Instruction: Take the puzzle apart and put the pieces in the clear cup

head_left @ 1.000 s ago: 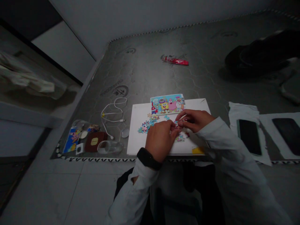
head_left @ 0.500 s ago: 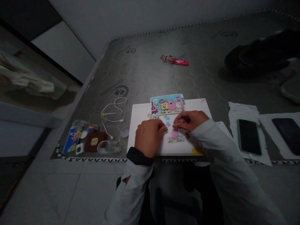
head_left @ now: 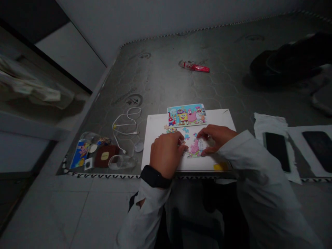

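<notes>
On a white box (head_left: 155, 138) lies a partly joined jigsaw section (head_left: 194, 149) with pink and green parts. My left hand (head_left: 166, 151) touches its left side, thumb and fingertips close together; whether a piece is between them is too small to tell. At the section's right edge is my right hand (head_left: 218, 138), thumb and fingers spread apart around it, holding nothing. Loose blue pieces (head_left: 186, 130) lie above the section, and more pieces (head_left: 171, 130) are just beyond my left hand. A colourful cartoon picture card (head_left: 187, 115) rests at the box's far side.
Left of the box are a white cable (head_left: 127, 131), a clear plastic cup (head_left: 121, 162), a round lid (head_left: 138, 146), a brown case (head_left: 105, 156) and a blue packet (head_left: 80, 154). A phone (head_left: 277, 151) lies to the right; a red packet (head_left: 195, 66) is farther back.
My right hand has opened from a pinch and moved slightly right and down to the section's edge. My left hand has shifted a little to the right and down.
</notes>
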`<state>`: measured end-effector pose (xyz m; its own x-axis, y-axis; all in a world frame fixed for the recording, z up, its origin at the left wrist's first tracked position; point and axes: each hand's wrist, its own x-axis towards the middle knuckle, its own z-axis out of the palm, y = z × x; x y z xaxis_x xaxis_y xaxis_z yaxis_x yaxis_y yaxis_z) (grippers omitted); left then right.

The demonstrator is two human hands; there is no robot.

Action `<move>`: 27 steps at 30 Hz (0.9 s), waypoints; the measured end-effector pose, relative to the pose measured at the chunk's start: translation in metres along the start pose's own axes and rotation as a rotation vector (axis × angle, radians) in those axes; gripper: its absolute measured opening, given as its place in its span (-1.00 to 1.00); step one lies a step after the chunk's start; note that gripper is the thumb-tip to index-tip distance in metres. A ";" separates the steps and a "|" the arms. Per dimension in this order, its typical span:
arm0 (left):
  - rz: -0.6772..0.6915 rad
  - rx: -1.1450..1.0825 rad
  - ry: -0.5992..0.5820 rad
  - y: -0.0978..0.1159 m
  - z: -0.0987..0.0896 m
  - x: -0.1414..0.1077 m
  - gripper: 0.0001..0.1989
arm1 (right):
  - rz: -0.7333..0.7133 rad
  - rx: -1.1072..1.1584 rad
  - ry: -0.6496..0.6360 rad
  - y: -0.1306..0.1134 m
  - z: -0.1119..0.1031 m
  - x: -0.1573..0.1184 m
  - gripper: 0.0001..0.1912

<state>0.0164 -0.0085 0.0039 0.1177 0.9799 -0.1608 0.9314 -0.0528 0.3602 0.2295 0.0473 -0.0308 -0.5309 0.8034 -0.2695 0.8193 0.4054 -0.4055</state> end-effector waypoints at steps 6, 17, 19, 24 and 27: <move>0.093 0.120 -0.176 0.019 0.010 -0.005 -0.66 | 0.079 -0.077 0.021 -0.002 0.018 0.009 -0.34; 0.090 0.067 -0.179 0.015 0.018 0.001 -0.74 | 0.073 0.020 -0.055 -0.007 0.003 0.001 -0.48; 0.091 0.065 -0.172 0.015 0.018 0.001 -0.74 | 0.103 0.037 -0.071 -0.008 0.002 0.001 -0.49; 0.066 0.031 -0.192 0.016 0.016 0.002 -0.66 | 0.152 0.022 -0.101 -0.008 0.008 0.006 -0.51; 0.066 0.012 -0.192 0.015 0.016 0.004 -0.61 | 0.146 -0.058 -0.129 -0.007 0.012 0.010 -0.65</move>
<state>0.0358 -0.0087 -0.0061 0.2409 0.9197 -0.3099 0.9235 -0.1190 0.3647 0.2160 0.0475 -0.0413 -0.4261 0.7943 -0.4330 0.8986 0.3165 -0.3038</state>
